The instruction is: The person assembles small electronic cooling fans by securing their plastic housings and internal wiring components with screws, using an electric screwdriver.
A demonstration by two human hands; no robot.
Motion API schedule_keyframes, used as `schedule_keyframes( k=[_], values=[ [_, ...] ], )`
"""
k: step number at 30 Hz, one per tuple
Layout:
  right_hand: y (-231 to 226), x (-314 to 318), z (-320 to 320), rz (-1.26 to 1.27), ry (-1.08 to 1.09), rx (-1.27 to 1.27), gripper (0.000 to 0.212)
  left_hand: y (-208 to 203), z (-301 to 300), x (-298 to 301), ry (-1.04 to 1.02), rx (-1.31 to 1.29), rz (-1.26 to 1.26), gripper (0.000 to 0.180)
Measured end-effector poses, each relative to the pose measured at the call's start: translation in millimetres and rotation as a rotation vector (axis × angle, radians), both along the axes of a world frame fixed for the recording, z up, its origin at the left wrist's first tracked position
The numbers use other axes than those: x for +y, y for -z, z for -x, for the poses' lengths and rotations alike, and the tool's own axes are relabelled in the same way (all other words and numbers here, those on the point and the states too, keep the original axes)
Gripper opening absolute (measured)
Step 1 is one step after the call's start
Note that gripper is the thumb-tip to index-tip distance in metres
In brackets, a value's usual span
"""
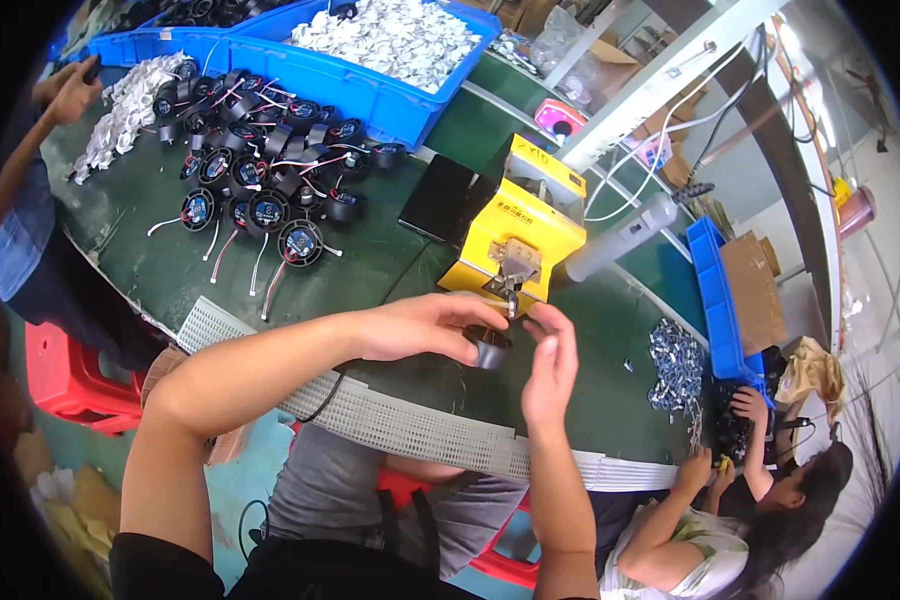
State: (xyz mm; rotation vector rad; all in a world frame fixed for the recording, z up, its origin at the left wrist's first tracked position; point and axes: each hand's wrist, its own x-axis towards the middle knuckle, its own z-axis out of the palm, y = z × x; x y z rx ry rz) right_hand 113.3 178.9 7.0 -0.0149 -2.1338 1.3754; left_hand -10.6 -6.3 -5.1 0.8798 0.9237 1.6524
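My left hand is closed on a small round black fan unit, its thumb along the side and its fingers reaching toward the yellow machine's head. My right hand is raised just right of the unit, fingers loosely bent and thumb apart, with nothing visible in it. Directly beyond both hands stands the yellow bench machine, a metal working head on its front. Whether a wire lies in that head is too small to tell. A heap of similar black fan units, with blue boards and loose wires, lies at left.
Blue bins with white parts stand behind the heap. White pieces lie at far left near another person's hand. Small metallic parts are piled at right, near co-workers. A perforated grey strip edges the table.
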Motion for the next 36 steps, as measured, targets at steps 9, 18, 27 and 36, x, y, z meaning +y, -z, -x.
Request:
schedule_keyframes(
  k=[9, 18, 27, 36],
  values=[
    [-58.3, 3.4, 28.2, -0.666, -0.101, -0.108, 0.022, -15.5, 1.4, -8.5, 0.013, 0.129, 0.107, 0.073],
    [-26.9, 4.0, 21.6, -0.011, -0.157, -0.253, 0.018, -7.5, 11.2, -6.1, 0.096, 0.014, 0.103, 0.065],
    [-20.8, 2.9, 22.0, -0.250, -0.320, -0.016, 0.005, -5.4, 14.0, -5.9, 0.046, -0.318, -0.004, 0.048],
    [-13.4, -4.1, 26.8, -0.271, -0.184, -0.060, 0.008, -5.2, 10.1, -2.5, -0.003, -0.359, 0.059, 0.041]
  ],
)
